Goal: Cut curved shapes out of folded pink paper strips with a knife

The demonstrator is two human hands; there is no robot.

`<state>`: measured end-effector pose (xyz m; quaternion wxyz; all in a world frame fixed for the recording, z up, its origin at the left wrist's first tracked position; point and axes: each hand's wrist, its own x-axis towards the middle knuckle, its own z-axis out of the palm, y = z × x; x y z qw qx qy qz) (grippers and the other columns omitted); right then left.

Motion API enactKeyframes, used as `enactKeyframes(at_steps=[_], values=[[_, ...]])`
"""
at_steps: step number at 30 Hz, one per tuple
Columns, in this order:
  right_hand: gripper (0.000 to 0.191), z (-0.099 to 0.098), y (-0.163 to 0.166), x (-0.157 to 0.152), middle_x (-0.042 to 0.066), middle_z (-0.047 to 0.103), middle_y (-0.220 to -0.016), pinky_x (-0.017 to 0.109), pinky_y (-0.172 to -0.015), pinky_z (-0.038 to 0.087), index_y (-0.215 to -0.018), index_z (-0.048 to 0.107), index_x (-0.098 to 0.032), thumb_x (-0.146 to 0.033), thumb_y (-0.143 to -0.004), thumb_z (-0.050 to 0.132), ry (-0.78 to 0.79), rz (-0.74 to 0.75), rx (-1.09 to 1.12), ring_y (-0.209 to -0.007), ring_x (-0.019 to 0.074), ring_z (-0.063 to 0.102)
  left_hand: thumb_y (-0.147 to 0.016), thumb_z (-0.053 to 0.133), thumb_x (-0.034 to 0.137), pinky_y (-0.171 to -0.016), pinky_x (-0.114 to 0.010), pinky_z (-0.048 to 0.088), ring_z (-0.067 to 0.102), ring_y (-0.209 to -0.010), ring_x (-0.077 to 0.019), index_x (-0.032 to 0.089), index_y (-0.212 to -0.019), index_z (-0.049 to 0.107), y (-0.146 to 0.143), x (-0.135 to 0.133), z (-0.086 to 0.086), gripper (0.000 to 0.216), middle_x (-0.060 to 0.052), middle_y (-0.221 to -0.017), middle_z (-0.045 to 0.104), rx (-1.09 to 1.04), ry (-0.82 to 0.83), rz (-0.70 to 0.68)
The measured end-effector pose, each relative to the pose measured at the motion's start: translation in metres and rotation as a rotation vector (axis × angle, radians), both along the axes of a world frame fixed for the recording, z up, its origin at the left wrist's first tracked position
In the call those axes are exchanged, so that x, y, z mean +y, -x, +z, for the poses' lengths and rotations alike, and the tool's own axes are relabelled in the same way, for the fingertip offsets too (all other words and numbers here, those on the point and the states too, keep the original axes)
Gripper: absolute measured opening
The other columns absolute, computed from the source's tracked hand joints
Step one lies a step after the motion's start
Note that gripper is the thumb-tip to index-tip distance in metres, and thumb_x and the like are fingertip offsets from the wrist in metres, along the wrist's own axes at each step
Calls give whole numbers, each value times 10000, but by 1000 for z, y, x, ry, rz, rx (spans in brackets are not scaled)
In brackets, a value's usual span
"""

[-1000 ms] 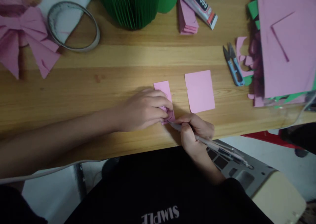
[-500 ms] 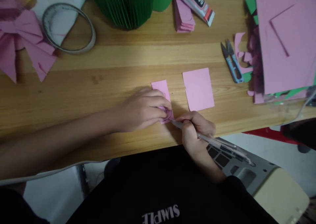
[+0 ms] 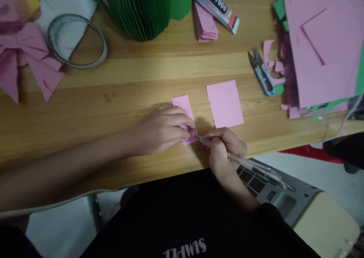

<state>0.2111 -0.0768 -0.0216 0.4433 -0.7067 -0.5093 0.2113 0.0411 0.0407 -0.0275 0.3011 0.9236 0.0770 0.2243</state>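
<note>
A narrow pink paper strip (image 3: 180,101) lies on the wooden table beneath my left hand (image 3: 164,131). That hand rests over the strip with its fingers stretched out, pressing it against the tabletop, and its thumb is hard to see. Dark curved lines show on the pink surface around the fingertips. My right hand (image 3: 226,146) is closed around a clear-barrelled pen (image 3: 253,165), whose tip touches the strip's right side by the curved line. To the right of the strip lies a loose pink paper square (image 3: 225,104).
Blue thread snips (image 3: 262,73) lie by pink and green scraps and a stack of pink sheets (image 3: 330,42). At the back are a glue tube (image 3: 217,6), folded pink strips (image 3: 204,23), a green honeycomb paper ball (image 3: 139,11), a tape roll (image 3: 104,53) and a pink bow (image 3: 34,49).
The view has shifted slightly. The pen tip has moved a little up along the right of the curved line, while my left hand stays on the strip.
</note>
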Motion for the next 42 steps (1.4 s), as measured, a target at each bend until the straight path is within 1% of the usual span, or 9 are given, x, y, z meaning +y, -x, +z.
enactKeyframes(at_steps=[5, 9, 17, 25, 30, 33, 36, 39, 42], values=[[188, -5, 0, -2, -48, 612, -544, 230, -437, 431, -749, 654, -216, -185, -823, 485, 45, -30, 45, -443, 106, 542, -979, 513, 132, -838, -345, 486, 629, -958, -198, 159, -884, 711, 1, -1, 0, 222, -69, -1062, 758, 15, -62, 10], [208, -11, -1, -1, -37, 632, -579, 231, -443, 448, -855, 646, -212, -343, -924, 500, 8, -82, 187, -465, 110, 560, -1000, 489, 155, -861, -327, 478, 658, -1013, -188, 181, -956, 715, 4, -10, 0, 231, -39, -1073, 765, 6, -258, 84], [343, -16, -3, -1, 27, 756, -769, 271, -559, 529, -978, 686, -214, -480, -972, 469, -65, 67, 279, -652, 156, 707, -985, 506, 122, -935, -356, 494, 623, -1205, -232, 155, -1113, 673, 21, -25, 11, 213, -108, -1265, 700, 166, -508, 119], [416, -7, -10, 2, 63, 721, -762, 317, -709, 555, -919, 759, -176, -419, -1010, 434, -228, 373, -88, -774, 185, 682, -970, 574, 194, -1011, -392, 478, 606, -1229, -260, 155, -1179, 644, 40, -57, 12, 224, -114, -1266, 692, 254, -585, 280], [517, -12, -25, -2, 83, 715, -785, 347, -749, 555, -1021, 762, -173, -551, -994, 410, -264, 539, -315, -835, 218, 680, -972, 587, 390, -1094, -442, 404, 517, -1336, -312, 174, -1295, 617, 52, -77, 6, 390, -155, -1432, 571, 391, -558, 352], [641, -17, -31, -3, 93, 738, -846, 373, -778, 561, -1062, 748, -200, -675, -962, 329, -288, 618, -311, -885, 243, 692, -977, 574, 382, -1110, -425, 384, 516, -1335, -304, 183, -1293, 626, 59, -89, 4, 377, -143, -1430, 575, 420, -567, 429], [571, -17, -31, 5, 84, 759, -883, 380, -804, 569, -1089, 717, -216, -597, -1001, 300, -265, 668, -287, -880, 237, 705, -970, 582, 332, -1095, -410, 400, 546, -1295, -300, 172, -1240, 658, 61, -97, 3, 322, -151, -1366, 618, 404, -593, 509], [344, -10, -24, 25, 101, 763, -1011, 400, -858, 562, -1132, 678, -209, -418, -995, 442, -224, 701, -324, -949, 246, 702, -968, 581, 327, -1073, -421, 419, 551, -1282, -306, 176, -1231, 668, 59, -100, 1, 316, -163, -1345, 626, 390, -594, 565], [361, -3, -17, 46, 146, 737, -1122, 455, -930, 537, -1218, 631, -162, -350, -922, 546, -182, 807, -402, -1103, 297, 661, -967, 585, 347, -1067, -430, 420, 555, -1274, -303, 193, -1228, 670, 59, -99, -1, 315, -150, -1353, 624, 396, -598, 577]])
